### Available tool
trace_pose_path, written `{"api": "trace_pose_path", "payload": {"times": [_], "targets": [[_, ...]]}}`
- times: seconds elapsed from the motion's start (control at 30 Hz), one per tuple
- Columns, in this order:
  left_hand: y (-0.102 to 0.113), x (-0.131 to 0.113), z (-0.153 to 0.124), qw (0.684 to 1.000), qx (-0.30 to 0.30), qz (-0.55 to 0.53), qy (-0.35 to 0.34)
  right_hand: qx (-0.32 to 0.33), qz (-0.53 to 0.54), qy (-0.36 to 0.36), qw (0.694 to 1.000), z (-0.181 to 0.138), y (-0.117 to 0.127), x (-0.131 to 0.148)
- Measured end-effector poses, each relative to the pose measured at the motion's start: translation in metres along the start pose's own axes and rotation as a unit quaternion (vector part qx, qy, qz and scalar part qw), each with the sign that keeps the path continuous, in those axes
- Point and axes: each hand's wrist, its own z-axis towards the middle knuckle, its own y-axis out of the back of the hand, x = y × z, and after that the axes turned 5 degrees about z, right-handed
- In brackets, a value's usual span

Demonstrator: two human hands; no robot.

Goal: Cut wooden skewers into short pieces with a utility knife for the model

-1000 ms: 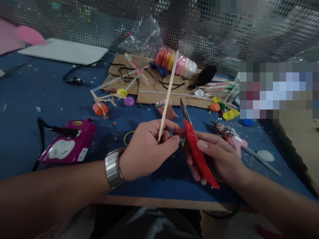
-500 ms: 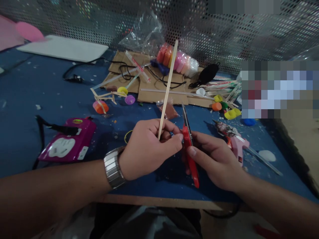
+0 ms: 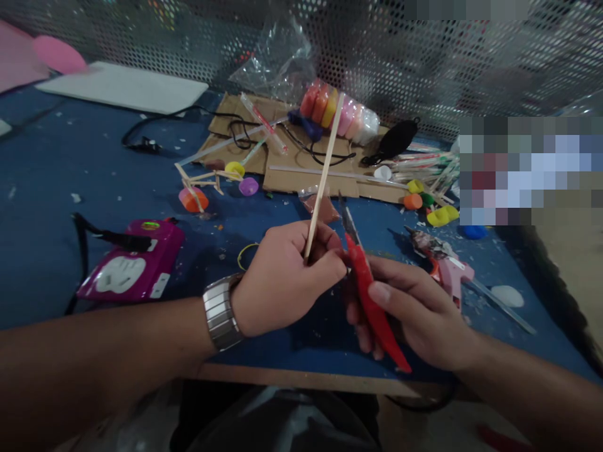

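Observation:
My left hand (image 3: 287, 276), with a metal watch band on its wrist, is closed on a thin wooden stick (image 3: 325, 176) that points up and away, slightly to the right. Just right of it, my right hand (image 3: 414, 307) grips a red-handled utility knife (image 3: 377, 307), its dark pointed blade tilted up and to the left. The left fingertips are close beside the knife where blade and handle meet. Whether they touch it I cannot tell. The stick's lower end is hidden in my left fist.
On the blue table (image 3: 113, 182) lie a purple corded device (image 3: 160, 251), a pink glue gun (image 3: 450, 270), and a small stick construction (image 3: 198, 182). Behind them are cardboard (image 3: 282, 179), a pack of coloured clay (image 3: 330, 110), bundled straws (image 3: 419, 166), and a white board (image 3: 127, 88).
The knife has turned, its handle end swinging right and its blade leaning further left. The stick's upper end has dropped a little and shifted right. Both hands keep their hold.

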Motion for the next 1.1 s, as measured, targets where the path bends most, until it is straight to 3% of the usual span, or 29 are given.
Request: {"api": "trace_pose_path", "payload": {"times": [0.17, 0.53, 0.67, 1.1], "targets": [[0.0006, -0.0009, -0.0027, 1.000, -0.007, 0.008, -0.013, 0.003, 0.078, -0.004, 0.997, 0.0045, 0.0034, 0.0034], [0.0011, -0.0049, -0.0062, 1.000, 0.023, -0.015, 0.008, -0.017, 0.083, -0.018, 0.996, 0.0075, 0.0059, 0.0057], [0.0014, -0.0069, -0.0044, 1.000, 0.007, -0.004, -0.001, -0.014, 0.097, -0.012, 0.995, 0.0082, 0.0078, 0.0046], [0.0010, -0.0034, -0.0036, 0.999, -0.010, 0.046, -0.018, 0.034, 0.069, -0.009, 0.997, 0.0049, 0.0013, 0.0041]]}}
